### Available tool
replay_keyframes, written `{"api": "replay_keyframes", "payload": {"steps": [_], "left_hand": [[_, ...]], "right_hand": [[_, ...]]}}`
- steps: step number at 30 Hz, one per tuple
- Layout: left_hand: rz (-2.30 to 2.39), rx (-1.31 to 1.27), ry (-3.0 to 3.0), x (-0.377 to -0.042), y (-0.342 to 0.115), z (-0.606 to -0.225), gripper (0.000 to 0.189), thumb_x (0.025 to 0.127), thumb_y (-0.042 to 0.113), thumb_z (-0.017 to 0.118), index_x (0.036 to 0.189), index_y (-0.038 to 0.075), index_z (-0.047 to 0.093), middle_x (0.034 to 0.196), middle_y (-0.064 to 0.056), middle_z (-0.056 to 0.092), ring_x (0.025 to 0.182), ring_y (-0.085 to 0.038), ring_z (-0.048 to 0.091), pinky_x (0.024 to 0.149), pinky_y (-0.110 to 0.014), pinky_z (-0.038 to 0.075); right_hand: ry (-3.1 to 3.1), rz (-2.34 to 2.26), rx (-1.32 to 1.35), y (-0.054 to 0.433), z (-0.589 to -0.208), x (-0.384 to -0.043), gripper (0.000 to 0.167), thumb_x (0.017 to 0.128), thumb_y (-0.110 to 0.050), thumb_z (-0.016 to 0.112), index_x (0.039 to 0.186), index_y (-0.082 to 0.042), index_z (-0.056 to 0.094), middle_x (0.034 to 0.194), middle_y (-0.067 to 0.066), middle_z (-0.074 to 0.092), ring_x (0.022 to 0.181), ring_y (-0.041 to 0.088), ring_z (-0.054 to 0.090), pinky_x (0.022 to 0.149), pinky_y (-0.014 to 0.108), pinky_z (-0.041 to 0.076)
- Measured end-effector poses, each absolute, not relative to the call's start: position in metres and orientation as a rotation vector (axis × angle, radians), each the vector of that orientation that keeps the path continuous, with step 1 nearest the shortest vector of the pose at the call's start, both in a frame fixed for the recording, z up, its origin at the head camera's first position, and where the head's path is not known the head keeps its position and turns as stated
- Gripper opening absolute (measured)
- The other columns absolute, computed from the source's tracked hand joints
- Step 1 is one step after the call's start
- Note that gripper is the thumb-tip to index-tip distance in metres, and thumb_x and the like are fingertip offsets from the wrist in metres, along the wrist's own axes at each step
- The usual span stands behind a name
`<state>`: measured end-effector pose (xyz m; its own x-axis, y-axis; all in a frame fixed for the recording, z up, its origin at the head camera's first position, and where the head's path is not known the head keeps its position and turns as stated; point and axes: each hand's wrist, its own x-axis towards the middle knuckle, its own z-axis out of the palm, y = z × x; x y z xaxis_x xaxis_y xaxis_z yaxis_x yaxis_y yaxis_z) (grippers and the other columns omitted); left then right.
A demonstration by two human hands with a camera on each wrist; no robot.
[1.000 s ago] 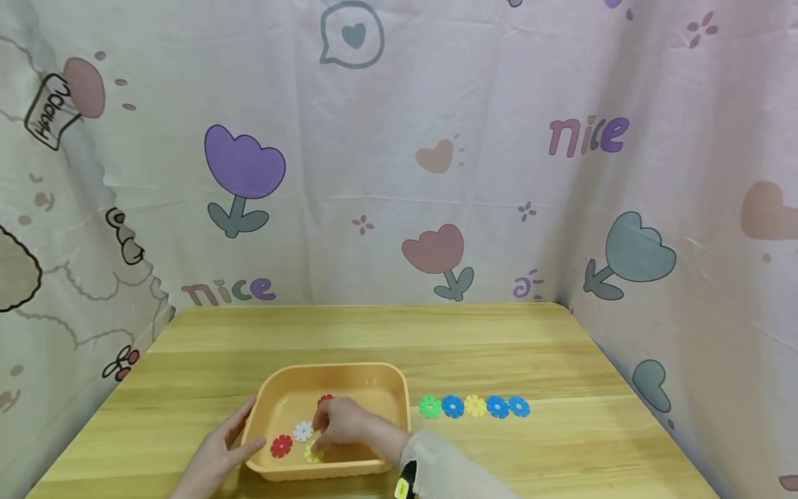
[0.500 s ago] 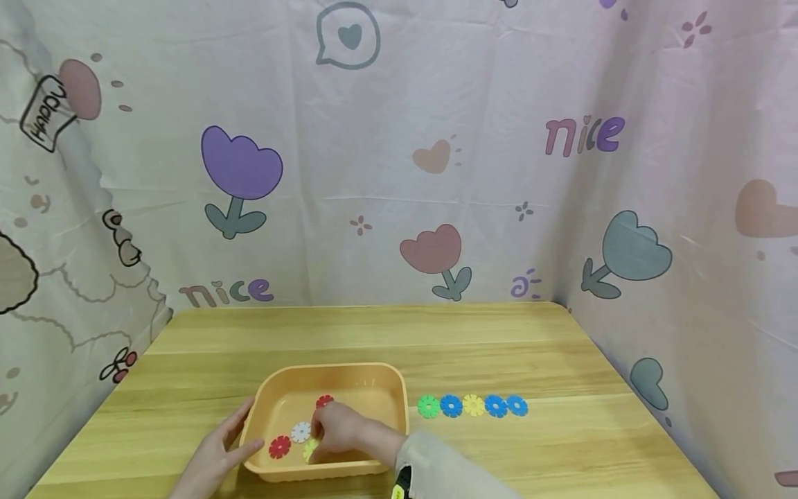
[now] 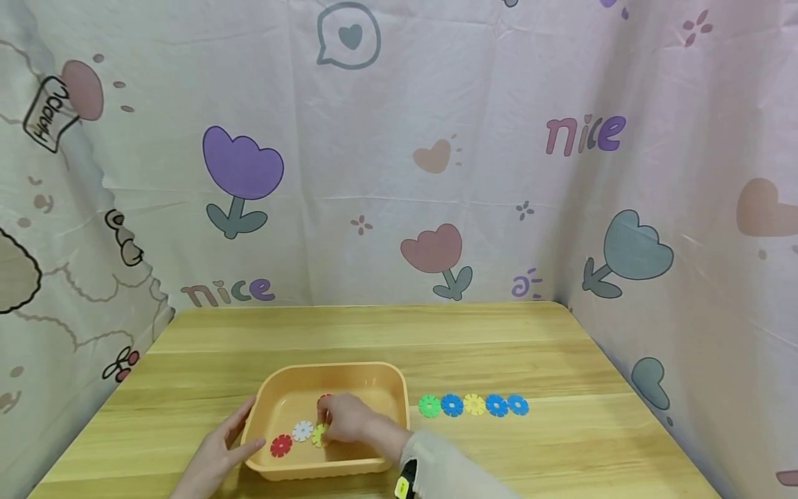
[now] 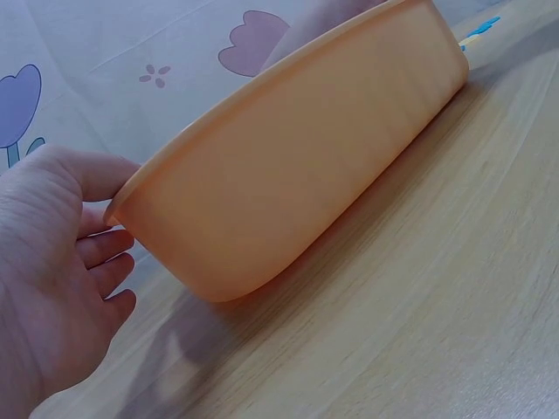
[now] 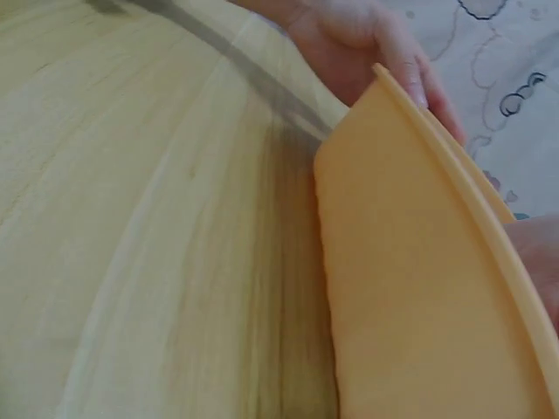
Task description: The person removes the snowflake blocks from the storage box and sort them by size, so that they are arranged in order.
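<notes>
In the head view, my left hand [image 3: 215, 454] grips the left rim of an orange plastic tray [image 3: 274, 471]. The left wrist view shows the thumb [image 4: 100, 175] over the rim and the other fingers outside the wall. My right hand [image 3: 352, 419] reaches inside the tray and pinches a yellow notched plastic disc [image 3: 318, 435], whose right part is hidden. Beside that disc lie a white disc [image 3: 303, 431] and a red disc [image 3: 281, 445]. A second red disc [image 3: 324, 398] is mostly covered by the right hand. In the right wrist view, the tray wall hides the fingertips.
Right of the tray, a row of flat discs lies on the wooden table [image 3: 499, 346]: a green disc [image 3: 429, 405], a blue disc [image 3: 451, 405], a yellow disc [image 3: 474, 405] and two more blue discs [image 3: 497, 405]. A printed curtain [image 3: 374, 173] hangs around the table.
The yellow disc in the tray has shifted away from the near wall, up beside the white disc, with my right hand's fingers. The left hand stays on the rim.
</notes>
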<state>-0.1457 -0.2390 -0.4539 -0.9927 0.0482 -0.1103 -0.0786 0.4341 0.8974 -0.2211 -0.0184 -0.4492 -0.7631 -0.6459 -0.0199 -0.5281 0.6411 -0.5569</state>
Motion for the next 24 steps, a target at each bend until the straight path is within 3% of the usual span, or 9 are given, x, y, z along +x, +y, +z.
{"api": "replay_keyframes", "payload": {"steps": [7, 14, 20, 24], "left_hand": [[1.623, -0.022, 2.562, -0.145, -0.239, -0.454, 0.077, 0.09, 0.021, 0.061, 0.145, -0.008, 0.015, 0.146, -0.033, 0.014, 0.13, -0.049, 0.02, 0.093, -0.042, 0.044], [1.626, -0.009, 2.564, -0.144, -0.238, -0.453, 0.077, 0.09, 0.021, 0.061, 0.144, -0.009, 0.014, 0.146, -0.033, 0.013, 0.13, -0.049, 0.019, 0.094, -0.043, 0.043], [1.67, 0.002, 2.545, -0.145, -0.238, -0.453, 0.077, 0.09, 0.018, 0.062, 0.144, -0.009, 0.015, 0.147, -0.032, 0.014, 0.131, -0.048, 0.017, 0.094, -0.033, 0.044], [1.65, -0.01, 2.555, -0.145, -0.238, -0.454, 0.077, 0.09, 0.019, 0.062, 0.144, -0.009, 0.015, 0.147, -0.032, 0.014, 0.131, -0.048, 0.018, 0.096, -0.039, 0.042]], "right_hand": [[2.396, -1.144, -0.802, -0.006, -0.448, -0.225, 0.018, 0.075, 0.01, 0.068, 0.075, -0.003, 0.056, 0.061, -0.002, 0.051, 0.044, 0.008, 0.051, 0.041, 0.019, 0.046], [2.305, -1.257, -0.775, 0.013, -0.437, -0.231, 0.013, 0.079, 0.007, 0.066, 0.08, -0.001, 0.056, 0.063, 0.001, 0.056, 0.049, 0.012, 0.057, 0.046, 0.025, 0.052], [2.189, -1.437, -0.683, 0.033, -0.425, -0.239, 0.01, 0.08, 0.008, 0.065, 0.084, 0.001, 0.058, 0.064, 0.007, 0.058, 0.052, 0.02, 0.061, 0.053, 0.035, 0.056], [2.145, -1.508, -0.685, 0.049, -0.419, -0.246, 0.009, 0.081, 0.009, 0.063, 0.086, 0.002, 0.058, 0.065, 0.006, 0.057, 0.053, 0.017, 0.06, 0.056, 0.038, 0.056]]}}
